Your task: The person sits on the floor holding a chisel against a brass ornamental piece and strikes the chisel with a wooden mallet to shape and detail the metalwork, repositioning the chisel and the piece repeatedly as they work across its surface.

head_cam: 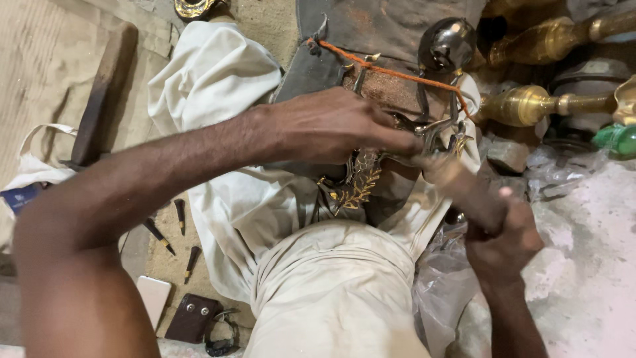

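I am sitting on the dusty brown floor (40, 59), my left hand (331, 126) pressing the small gold leafy metal piece (361, 182), my right hand (503, 242) gripping a wooden hammer handle (464, 189)

Warm dim light, glare on brass vessels (530, 105), motion-blurred right hand (500, 232), soft edges

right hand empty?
No: the right hand is closed around a wooden handle that angles up toward the ornate brass piece under the left hand.

Left hand (331, 126) palm-down, fingers curled; right hand (503, 238) fisted, raised.
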